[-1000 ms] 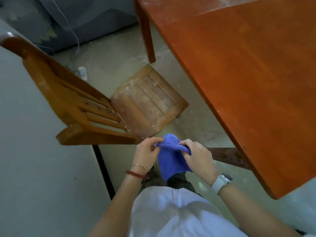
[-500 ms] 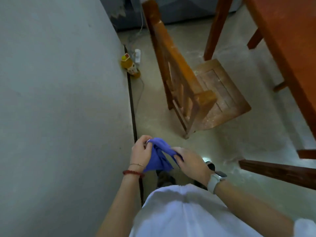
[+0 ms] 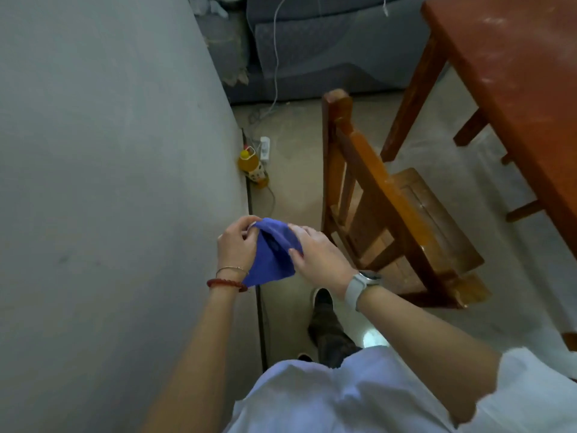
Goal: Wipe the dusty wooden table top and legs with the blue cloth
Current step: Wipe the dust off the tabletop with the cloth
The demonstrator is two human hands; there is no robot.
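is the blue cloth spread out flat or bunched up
Bunched up. The blue cloth is gathered between the left hand and right hand, both gripping it, with its lower edge hanging loose.

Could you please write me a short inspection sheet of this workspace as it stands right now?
Surface: table, top right, pale dusty streaks on the top.
Job's things: blue cloth, off the table, held in front of the body.
Clutter: yellow bottle on the floor by the wall.
Grippers: left hand and right hand both grip the cloth.
Cables: white cable runs down to a power strip.
Surroundings: chair beside the table; grey wall to the left.
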